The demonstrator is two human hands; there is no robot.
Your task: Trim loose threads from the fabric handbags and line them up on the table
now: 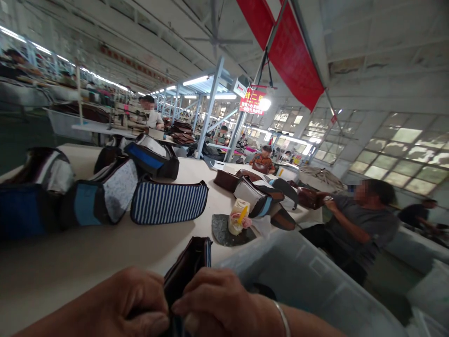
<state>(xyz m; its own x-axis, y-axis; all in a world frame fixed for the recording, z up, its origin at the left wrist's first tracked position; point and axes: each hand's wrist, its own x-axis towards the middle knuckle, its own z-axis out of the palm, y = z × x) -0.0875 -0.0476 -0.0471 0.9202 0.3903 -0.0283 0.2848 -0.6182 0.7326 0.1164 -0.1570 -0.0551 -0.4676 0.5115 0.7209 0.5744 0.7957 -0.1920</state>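
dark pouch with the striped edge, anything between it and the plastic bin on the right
Only the right hand, which grips that side of the dark pouch. No other object shows between the pouch and the translucent plastic bin.

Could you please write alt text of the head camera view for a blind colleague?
The left hand and right hand hold a dark brown pouch with a striped edge over a long white worktable laid with striped and blue bags, beside a translucent plastic bin; a co-worker sits nearby in a factory hall.
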